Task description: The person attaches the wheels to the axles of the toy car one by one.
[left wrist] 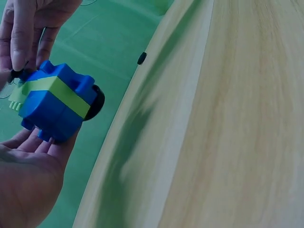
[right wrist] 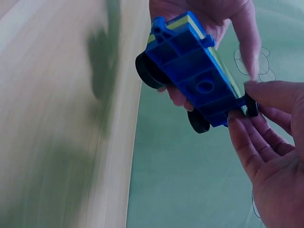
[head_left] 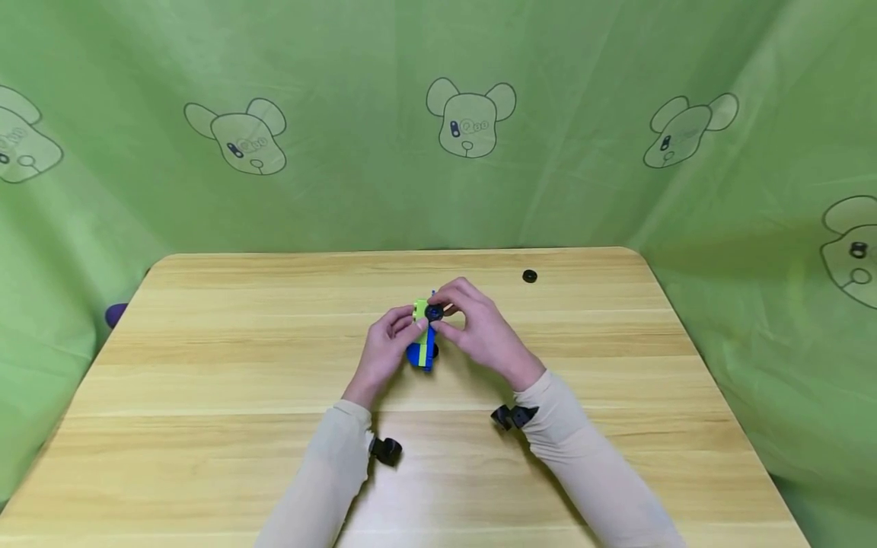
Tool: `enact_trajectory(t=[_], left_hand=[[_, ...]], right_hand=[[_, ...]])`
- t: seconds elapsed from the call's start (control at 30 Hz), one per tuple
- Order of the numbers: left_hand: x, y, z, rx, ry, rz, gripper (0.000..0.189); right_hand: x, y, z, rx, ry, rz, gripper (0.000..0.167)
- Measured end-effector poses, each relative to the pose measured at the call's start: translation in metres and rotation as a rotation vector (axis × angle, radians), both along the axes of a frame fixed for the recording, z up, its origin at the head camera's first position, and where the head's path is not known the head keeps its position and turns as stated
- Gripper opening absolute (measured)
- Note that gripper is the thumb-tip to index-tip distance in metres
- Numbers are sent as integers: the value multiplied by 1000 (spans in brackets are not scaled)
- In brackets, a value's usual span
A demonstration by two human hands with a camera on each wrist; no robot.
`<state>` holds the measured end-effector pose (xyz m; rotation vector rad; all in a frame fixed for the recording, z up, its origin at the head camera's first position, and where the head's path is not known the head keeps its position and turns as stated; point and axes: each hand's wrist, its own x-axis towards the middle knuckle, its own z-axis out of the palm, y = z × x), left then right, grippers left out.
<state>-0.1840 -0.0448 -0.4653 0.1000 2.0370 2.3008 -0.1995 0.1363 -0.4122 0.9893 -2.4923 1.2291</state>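
A blue and lime-green toy car [head_left: 421, 355] is held above the table, between both hands. My left hand [head_left: 385, 344] grips the car's body from the left, with the thumb near the green part. My right hand [head_left: 488, 332] pinches a black toy wheel [head_left: 435, 313] against the car's side. From the right wrist view, the car's blue underside [right wrist: 192, 71] shows two black wheels along the far side. The pinched wheel [right wrist: 251, 105] sits at an axle end there; I cannot tell whether it is fully seated. Another axle end [right wrist: 207, 42] on that side is bare.
A loose black wheel [head_left: 530, 276] lies near the far edge of the wooden table [head_left: 240, 365]. Green curtains [head_left: 356, 175] with mouse-head drawings hang behind and at both sides. Something purple [head_left: 115, 314] shows past the left table edge.
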Motion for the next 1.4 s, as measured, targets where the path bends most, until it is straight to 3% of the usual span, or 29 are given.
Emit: enact_trajectory(t=[0.37, 0.7, 0.83, 1.07, 1.4], left_hand=[[0, -1, 1, -18, -30, 20, 50], [-1, 0, 1, -23, -8, 53, 43], [-2, 0, 0, -10, -5, 63, 43], [-3, -2, 2, -17, -7, 81, 42], [-3, -5, 1, -27, -17, 67, 46]], right_hand=[[1, -1, -5, -56, -40, 13, 29], [2, -3, -11, -213, -147, -80, 15], [3, -7, -11, -261, -232, -128, 14], [3, -9, -12, -289, -482, -163, 20], [0, -8, -16, -381, -546, -71, 25]])
